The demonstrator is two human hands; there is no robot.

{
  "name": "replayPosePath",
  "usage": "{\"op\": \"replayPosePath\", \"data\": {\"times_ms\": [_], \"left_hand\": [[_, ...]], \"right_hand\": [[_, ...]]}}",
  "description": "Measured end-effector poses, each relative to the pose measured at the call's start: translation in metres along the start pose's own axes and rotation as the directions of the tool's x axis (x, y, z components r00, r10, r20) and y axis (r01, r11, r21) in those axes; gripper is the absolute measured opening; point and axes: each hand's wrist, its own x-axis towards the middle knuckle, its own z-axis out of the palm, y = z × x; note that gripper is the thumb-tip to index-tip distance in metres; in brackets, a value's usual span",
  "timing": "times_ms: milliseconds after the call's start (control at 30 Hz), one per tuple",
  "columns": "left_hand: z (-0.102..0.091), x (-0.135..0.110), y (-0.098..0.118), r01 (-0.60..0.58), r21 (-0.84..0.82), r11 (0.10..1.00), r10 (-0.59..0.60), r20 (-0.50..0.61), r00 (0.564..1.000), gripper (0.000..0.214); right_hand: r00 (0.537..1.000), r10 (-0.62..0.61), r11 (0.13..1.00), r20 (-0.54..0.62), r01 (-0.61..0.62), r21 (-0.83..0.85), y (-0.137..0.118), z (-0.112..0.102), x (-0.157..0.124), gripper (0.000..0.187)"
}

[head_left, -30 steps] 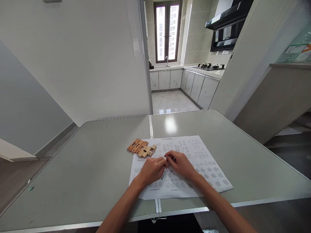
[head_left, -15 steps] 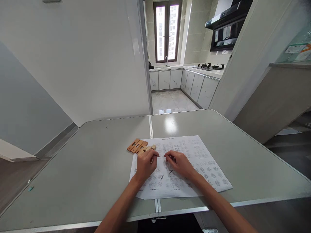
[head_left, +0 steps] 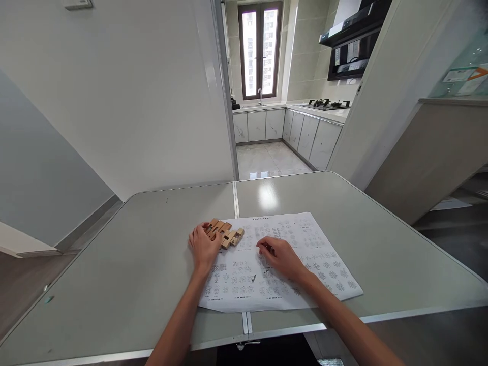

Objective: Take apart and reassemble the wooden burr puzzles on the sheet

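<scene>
A row of notched wooden puzzle pieces (head_left: 227,236), some darker brown and some pale, lies across the upper left edge of a printed paper sheet (head_left: 324,264). My left hand (head_left: 204,246) is closed around the left end of the row, thumb on the near side and fingers on the far side, covering part of the pieces. Over the middle of the sheet rests my right hand (head_left: 280,254), its fingers curled and the tips pinched together. Whether anything small is between those fingertips is hidden.
Beneath it all is a grey-green folding table (head_left: 133,269) with a metal seam down its middle. A small green bit (head_left: 49,300) lies near its left edge. Beyond stands a white wall panel (head_left: 160,101), beside an opening to a kitchen with cabinets (head_left: 274,124).
My left hand has moved left from the pale right-end pieces to the row's left end, uncovering the pale ones. My right hand stays almost where it was.
</scene>
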Motion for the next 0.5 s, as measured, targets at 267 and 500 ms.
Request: {"op": "replayPosePath", "data": {"times_ms": [267,500], "left_hand": [[-0.005,0.006,-0.001,0.055,0.038,0.998,-0.057,0.072,0.996,0.034],[-0.011,0.004,0.000,0.007,0.045,0.999,-0.012,0.124,0.992,0.032]], "right_hand": [[1.000,-0.002,1.000,-0.002,0.002,-0.008,0.001,0.001,0.000,0.023],[1.000,-0.006,1.000,-0.002,0.006,-0.007,0.000,0.000,0.001,0.021]]}}
